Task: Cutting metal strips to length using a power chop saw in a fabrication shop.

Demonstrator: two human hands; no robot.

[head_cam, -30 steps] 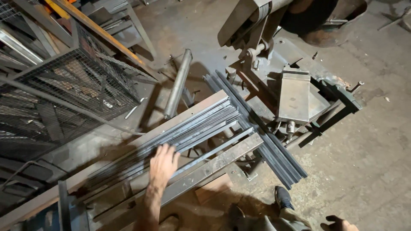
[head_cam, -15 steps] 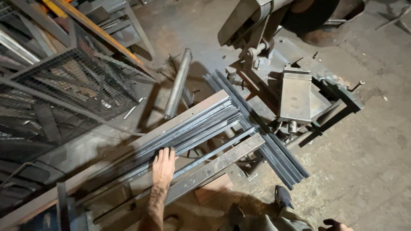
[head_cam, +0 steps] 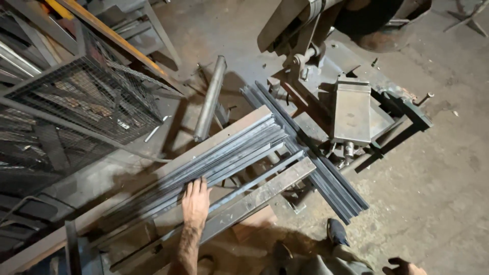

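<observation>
My left hand [head_cam: 196, 203] lies flat, palm down, on a bundle of long grey steel bars [head_cam: 229, 153] that runs diagonally from lower left to upper right. Its fingers are stretched out and close together, and they grip nothing. A wider flat steel beam [head_cam: 265, 191] lies alongside the bundle, just right of the hand. A second bundle of dark bars [head_cam: 326, 178] crosses the far end of the first. Only part of my right hand [head_cam: 405, 267] shows at the bottom edge, fingers curled, away from the bars.
A heavy grey metal cutting machine [head_cam: 351, 109] stands on the concrete floor at upper right. A wire mesh cage [head_cam: 86, 97] and metal racks fill the left. A steel roller [head_cam: 210, 97] lies beyond the bars. My shoes [head_cam: 336, 231] are at the bottom.
My left hand has slipped a little toward me along the bars and its fingers have drawn closer together. The bars have not moved.
</observation>
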